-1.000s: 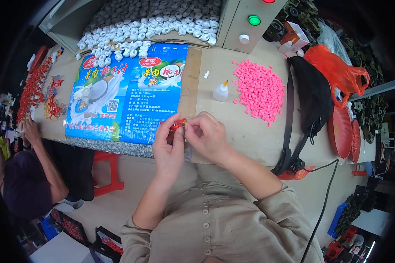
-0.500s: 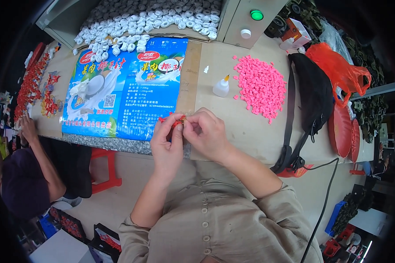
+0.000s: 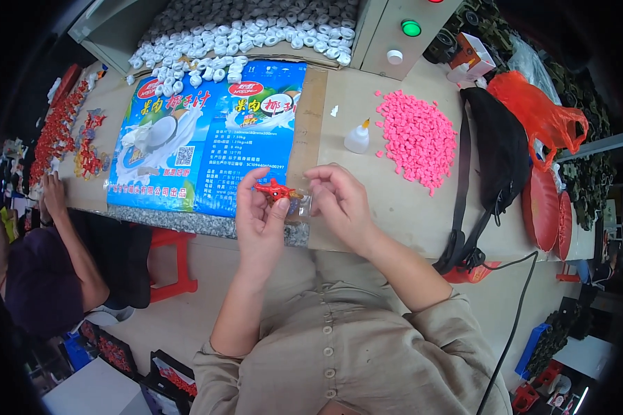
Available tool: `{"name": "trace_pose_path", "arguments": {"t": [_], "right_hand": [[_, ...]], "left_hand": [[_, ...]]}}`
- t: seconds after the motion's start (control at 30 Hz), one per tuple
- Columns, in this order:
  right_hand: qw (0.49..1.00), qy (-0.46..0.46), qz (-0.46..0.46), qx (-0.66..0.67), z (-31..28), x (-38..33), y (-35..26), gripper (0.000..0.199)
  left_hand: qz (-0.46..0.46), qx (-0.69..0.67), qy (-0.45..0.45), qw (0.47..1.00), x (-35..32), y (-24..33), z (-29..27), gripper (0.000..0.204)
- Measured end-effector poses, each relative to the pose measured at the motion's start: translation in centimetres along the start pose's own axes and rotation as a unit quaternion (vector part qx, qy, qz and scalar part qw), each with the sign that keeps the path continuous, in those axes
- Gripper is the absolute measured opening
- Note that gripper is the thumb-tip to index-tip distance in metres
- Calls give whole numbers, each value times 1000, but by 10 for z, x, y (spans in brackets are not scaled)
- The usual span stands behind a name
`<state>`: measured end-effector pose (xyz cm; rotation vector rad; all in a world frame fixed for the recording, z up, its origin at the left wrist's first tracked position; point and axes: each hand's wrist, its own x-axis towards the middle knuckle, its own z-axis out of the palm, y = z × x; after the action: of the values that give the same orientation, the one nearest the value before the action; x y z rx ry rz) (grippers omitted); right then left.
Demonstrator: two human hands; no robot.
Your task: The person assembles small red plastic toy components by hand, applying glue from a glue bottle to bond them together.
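Note:
My left hand (image 3: 259, 218) pinches a small red toy figure (image 3: 277, 191) between thumb and fingers, above the table's front edge. The toy has a dark eye-like spot and pointed ends. A see-through piece (image 3: 300, 206) shows at its right side; whether it is joined to the toy I cannot tell. Just to the right, my right hand (image 3: 342, 207) is apart from the toy, its fingers loosely bent and separated, with nothing visible in them. Beyond it stands a small white bottle (image 3: 357, 140) with a yellow tip, beside a pile of pink pieces (image 3: 419, 138).
A blue printed cardboard sheet (image 3: 208, 183) covers the table's left part. Many white ring-like pieces (image 3: 256, 41) fill the back. Red pieces (image 3: 55, 128) lie far left, near a co-worker's hand (image 3: 53, 197). A black bag (image 3: 488, 145) and an orange plastic bag (image 3: 540, 114) are at right.
My right hand has drawn away from the toy to the right, and its fingers have parted. The red toy, still in my left hand, now shows more fully.

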<state>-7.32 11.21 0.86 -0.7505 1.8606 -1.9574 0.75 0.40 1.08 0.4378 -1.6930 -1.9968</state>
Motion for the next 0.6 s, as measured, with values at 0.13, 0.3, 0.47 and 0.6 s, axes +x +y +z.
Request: {"name": "trace_pose_path", "arguments": {"t": [0.13, 0.3, 0.47, 0.6], "right_hand": [[996, -62, 40, 48, 0, 4, 2, 18], [964, -152, 147, 163, -8, 5, -5, 23], [918, -174, 215, 283, -7, 6, -12, 27], [911, -157, 212, 317, -8, 7, -15, 28]], "left_hand": [[-22, -58, -8, 998, 1, 2, -4, 46], [-39, -139, -38, 989, 2, 12, -4, 48], [-62, -141, -95, 983, 6, 6, -12, 53], [-7, -101, -96, 990, 12, 16, 0, 50]]}}
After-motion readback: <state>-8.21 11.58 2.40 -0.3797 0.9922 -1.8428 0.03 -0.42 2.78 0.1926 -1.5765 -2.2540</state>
